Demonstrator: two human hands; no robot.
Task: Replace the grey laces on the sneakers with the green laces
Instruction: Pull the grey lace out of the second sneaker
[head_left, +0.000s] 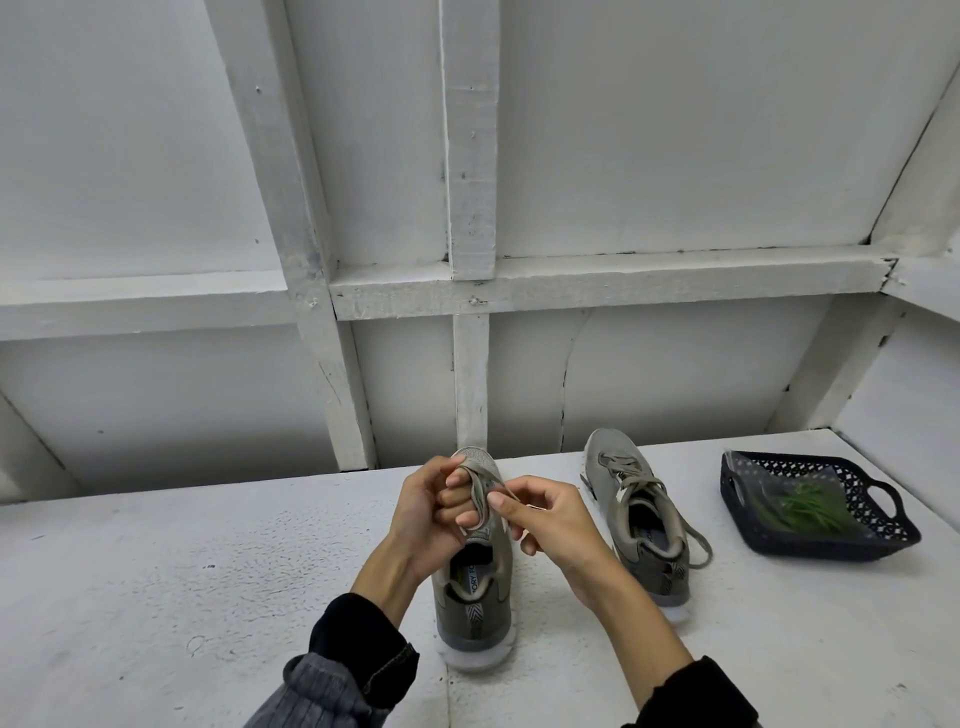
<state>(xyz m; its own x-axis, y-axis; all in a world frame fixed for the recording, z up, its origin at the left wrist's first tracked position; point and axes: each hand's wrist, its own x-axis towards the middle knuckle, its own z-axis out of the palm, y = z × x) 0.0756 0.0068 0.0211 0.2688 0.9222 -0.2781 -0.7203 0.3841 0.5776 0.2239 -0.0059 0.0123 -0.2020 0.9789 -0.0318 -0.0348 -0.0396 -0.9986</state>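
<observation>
A grey sneaker (475, 597) stands heel toward me on the white table. Above its tongue, my left hand (428, 514) has its fingers curled round a bundle of grey lace (480, 493). My right hand (545, 519) pinches a strand of the same lace between thumb and forefinger. The hands hide most of this shoe's eyelets. A second grey sneaker (636, 514) sits to the right, its grey laces (631, 475) still threaded and loose ends trailing on the table. Green laces (797, 506) lie in a dark basket (841, 543) at the far right.
The white table (182, 571) runs up to a white wall of panels and beams (470, 156). The basket has a handle on its right side and sits near the table's right end. Dark sleeves cover both forearms.
</observation>
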